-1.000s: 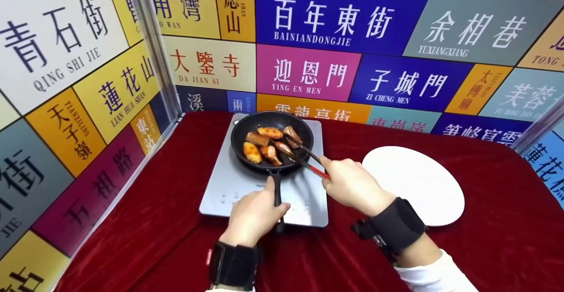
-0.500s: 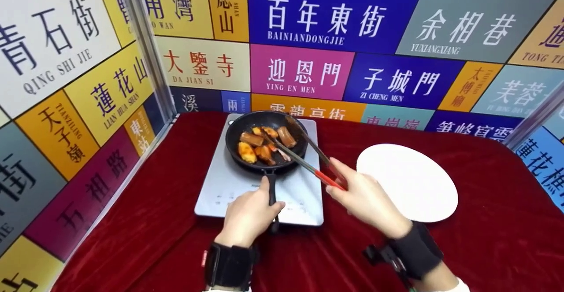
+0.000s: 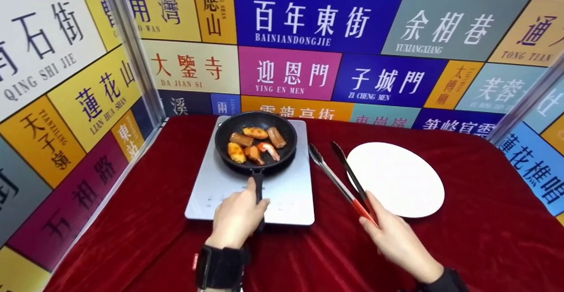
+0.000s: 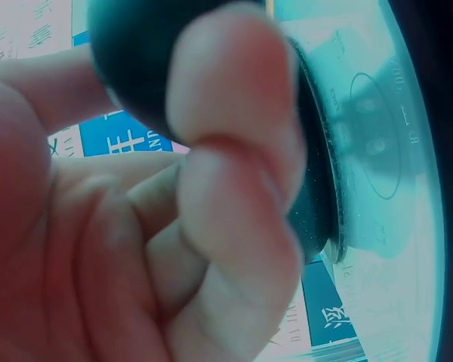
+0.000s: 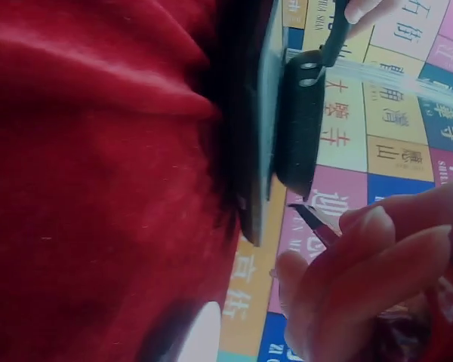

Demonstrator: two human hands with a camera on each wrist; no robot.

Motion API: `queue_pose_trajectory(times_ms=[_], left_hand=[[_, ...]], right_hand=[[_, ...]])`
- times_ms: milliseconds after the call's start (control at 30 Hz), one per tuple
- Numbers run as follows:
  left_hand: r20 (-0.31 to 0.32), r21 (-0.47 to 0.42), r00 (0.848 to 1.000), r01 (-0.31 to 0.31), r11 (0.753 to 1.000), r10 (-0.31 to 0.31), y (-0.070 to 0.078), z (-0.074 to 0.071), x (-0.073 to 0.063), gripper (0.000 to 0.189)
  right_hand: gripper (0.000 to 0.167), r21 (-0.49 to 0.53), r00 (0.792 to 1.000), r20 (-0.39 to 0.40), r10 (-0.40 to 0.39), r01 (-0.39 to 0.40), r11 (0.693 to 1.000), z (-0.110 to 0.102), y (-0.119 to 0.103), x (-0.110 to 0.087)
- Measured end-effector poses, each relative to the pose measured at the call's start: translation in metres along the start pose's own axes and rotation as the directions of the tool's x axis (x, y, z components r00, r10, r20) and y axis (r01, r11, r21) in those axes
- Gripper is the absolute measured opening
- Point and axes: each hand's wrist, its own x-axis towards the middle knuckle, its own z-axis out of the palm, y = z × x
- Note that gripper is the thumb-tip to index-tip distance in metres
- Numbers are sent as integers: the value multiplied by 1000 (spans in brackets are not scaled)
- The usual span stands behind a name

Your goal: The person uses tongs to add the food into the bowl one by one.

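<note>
My left hand (image 3: 238, 215) grips the black handle (image 3: 259, 185) of a frying pan (image 3: 288, 151), index finger along its top. In the pan lie two yellow, browned food pieces (image 3: 236, 152), several brown chunks (image 3: 276, 138) and a red-and-white shrimp (image 3: 268, 150). My right hand (image 3: 398, 241) holds metal tongs (image 3: 335, 179) with red grips, right of the pan. The tongs' arms are spread with nothing between their tips, and one arm overlaps the white plate's left edge in the head view. Curled left fingers (image 4: 234, 173) fill much of the left wrist view.
Under the pan sits a silver induction cooker (image 3: 286, 206). A white oval plate (image 3: 396, 182) lies to the right on the dark red tablecloth (image 3: 317, 256). Panels (image 3: 291, 69) printed with large characters stand behind the table and along its sides.
The tongs have opened, left the pan and swung right toward the plate, held by my right hand. The shrimp lies loose in the pan. My left hand still grips the handle.
</note>
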Motion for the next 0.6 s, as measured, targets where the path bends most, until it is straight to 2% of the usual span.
queue_pose_trajectory(times_ms=[133, 300, 400, 500, 600], left_hand=[[11, -1, 1000, -7, 1000, 7, -3, -2, -1, 63], [76, -40, 997, 22, 999, -19, -3, -4, -3, 66], [74, -16, 997, 15, 1000, -13, -2, -4, -2, 67], [55, 22, 998, 7, 1000, -8, -2, -4, -1, 66], [52, 33, 999, 6, 999, -8, -2, -4, 1, 67]], right_hand=[[62, -8, 998, 38, 42, -42, 999, 6, 6, -3], [63, -50, 998, 42, 36, -34, 998, 14, 11, -5], [64, -103, 999, 32, 29, -26, 994, 15, 13, -7], [68, -252, 999, 38, -31, 40, 967, 16, 14, -7], [76, -389, 994, 75, -73, 97, 916, 18, 17, -7]])
